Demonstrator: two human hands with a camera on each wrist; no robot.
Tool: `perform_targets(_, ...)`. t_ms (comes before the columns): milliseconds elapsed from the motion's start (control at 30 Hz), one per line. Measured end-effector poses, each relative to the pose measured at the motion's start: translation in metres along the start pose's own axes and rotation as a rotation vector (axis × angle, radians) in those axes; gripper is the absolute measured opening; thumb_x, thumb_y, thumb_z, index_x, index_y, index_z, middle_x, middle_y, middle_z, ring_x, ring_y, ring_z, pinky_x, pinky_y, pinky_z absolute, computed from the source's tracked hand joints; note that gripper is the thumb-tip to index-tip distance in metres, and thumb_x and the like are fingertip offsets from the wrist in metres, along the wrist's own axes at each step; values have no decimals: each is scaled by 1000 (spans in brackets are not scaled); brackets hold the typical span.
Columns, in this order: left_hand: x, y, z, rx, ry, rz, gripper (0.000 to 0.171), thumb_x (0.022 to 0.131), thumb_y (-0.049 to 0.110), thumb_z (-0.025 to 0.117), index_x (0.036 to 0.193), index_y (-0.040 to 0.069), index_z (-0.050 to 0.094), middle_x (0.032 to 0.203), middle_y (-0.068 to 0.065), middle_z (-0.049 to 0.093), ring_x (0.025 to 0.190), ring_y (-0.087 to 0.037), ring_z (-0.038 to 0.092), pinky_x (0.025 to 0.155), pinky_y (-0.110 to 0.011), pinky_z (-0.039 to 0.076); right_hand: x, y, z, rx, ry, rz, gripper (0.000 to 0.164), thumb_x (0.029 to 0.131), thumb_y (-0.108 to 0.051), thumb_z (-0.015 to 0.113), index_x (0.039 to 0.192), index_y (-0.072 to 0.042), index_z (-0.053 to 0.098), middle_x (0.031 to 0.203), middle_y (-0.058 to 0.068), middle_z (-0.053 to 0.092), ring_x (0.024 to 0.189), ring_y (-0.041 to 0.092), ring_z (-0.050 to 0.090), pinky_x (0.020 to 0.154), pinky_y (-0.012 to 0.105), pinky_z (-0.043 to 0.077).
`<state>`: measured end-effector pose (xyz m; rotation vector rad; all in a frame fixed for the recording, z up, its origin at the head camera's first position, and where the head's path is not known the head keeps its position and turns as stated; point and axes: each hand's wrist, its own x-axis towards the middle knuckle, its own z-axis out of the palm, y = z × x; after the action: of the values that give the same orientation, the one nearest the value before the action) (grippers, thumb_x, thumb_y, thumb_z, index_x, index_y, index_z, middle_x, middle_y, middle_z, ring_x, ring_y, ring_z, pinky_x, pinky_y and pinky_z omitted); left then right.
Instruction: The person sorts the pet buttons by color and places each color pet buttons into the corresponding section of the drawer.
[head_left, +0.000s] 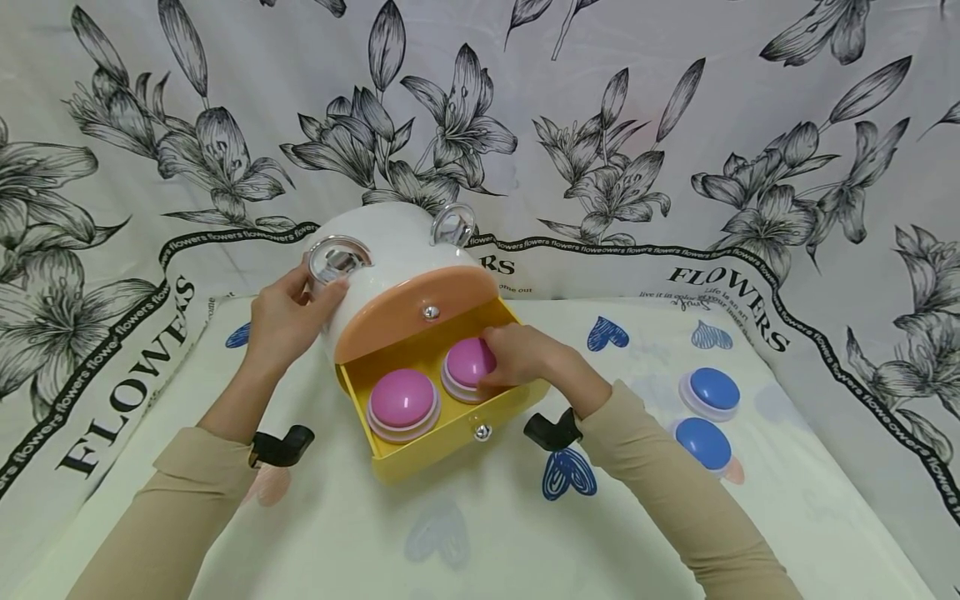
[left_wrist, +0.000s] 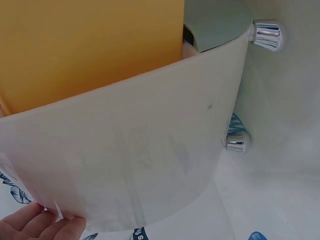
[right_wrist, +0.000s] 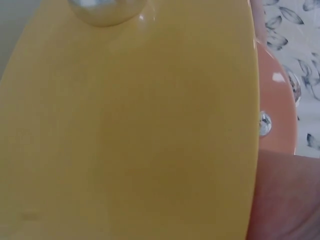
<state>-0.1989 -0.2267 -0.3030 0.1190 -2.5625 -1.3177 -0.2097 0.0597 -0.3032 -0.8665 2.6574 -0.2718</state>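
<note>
Watching remotely, I had the yellow drawer (head_left: 427, 463) nearest, open, w/ a silver knob (head_left: 482, 432) on its front edge. L pink button (head_left: 402, 398) sat inside by the drawer's left edge. Two blue buttons (head_left: 714, 388) lay nr the surface's (head_left: 345, 525) right edge, one partly behind the R sleeve (head_left: 667, 492). R hand (head_left: 522, 354) crossed the drawer's front right corner, thumb + fingers narrowed on the R pink button (head_left: 467, 362), also inside. Next back: the white case's (head_left: 393, 229) orange panel (head_left: 386, 323). L hand (head_left: 285, 321) gripped the case's left edge, thumb beside a shiny ring (head_left: 337, 262). Floral cloth (head_left: 600, 42) hung behind.
</note>
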Motion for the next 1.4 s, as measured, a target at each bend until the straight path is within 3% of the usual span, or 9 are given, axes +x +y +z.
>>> perform_targets(333,0,0,0,-10,-2,4,74,84,56,55,140,10,40,141,-12,41,126,-36,42,93,-49,45,-6,2,-3,89,142,-115,51,82,-25,70,126,-9,52,117,4,61,106,21,57,91,33,48)
perform_targets(500,1,0,1,-11,-5,-4,77,82,58,55,141,11,38,142,-11,40,127,-36,41,93,-48,45,-14,5,-6,115,226,-158,53,82,-27,70,128,-8,51,119,7,61,106,24,57,90,34,48)
perform_targets(767,-1,1,0,-6,-6,-23,78,82,59,53,142,12,37,143,-11,39,128,-36,40,93,-49,45,-34,7,-6,236,352,-146,49,83,-25,68,129,-14,52,122,2,58,114,20,53,95,36,46)
perform_targets(933,0,1,1,3,1,-15,77,83,59,53,141,11,38,142,-12,41,126,-36,42,93,-49,45,-50,8,-1,306,459,-148,43,84,-24,67,124,-13,56,120,2,60,108,19,57,91,37,50)
perform_targets(1100,-1,1,1,3,3,-7,76,84,57,53,142,12,37,142,-13,40,126,-37,41,93,-50,44,-66,6,9,320,581,-176,35,83,-19,69,115,-10,60,110,1,63,98,15,59,84,29,52)
perform_targets(1400,-1,1,0,-1,-13,-32,78,82,60,53,142,13,37,143,-10,39,128,-37,39,94,-49,44,-83,6,42,348,803,-273,25,77,-10,74,98,-9,60,92,-2,63,83,7,58,72,22,53)
